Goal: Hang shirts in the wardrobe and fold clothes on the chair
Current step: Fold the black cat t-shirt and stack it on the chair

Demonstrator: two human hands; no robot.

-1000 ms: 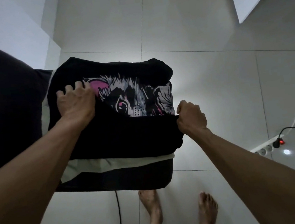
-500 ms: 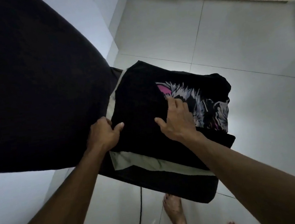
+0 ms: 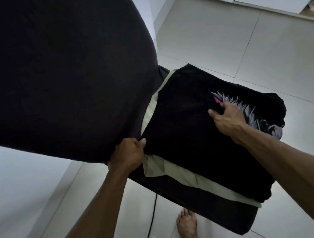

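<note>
My left hand (image 3: 129, 152) pinches the near-left corner of the black shirt (image 3: 189, 134); my right hand (image 3: 228, 119) grips a fold beside its grey-pink print. The shirt lies folded on a pale garment (image 3: 180, 170) on the chair (image 3: 218, 210) seat.

Chair (image 3: 218, 206) seat mostly hidden under black shirt (image 3: 183, 131); pale garment (image 3: 180, 172) only edges showing; shirt print (image 3: 250, 111) partly folded under.

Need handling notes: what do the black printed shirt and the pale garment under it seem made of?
Black printed shirt: soft matte knit, probably cotton; it drapes limply, with a flat grey-pink print. Pale garment: thin, smooth cloth, creased at its edge; fibre unclear.
</note>
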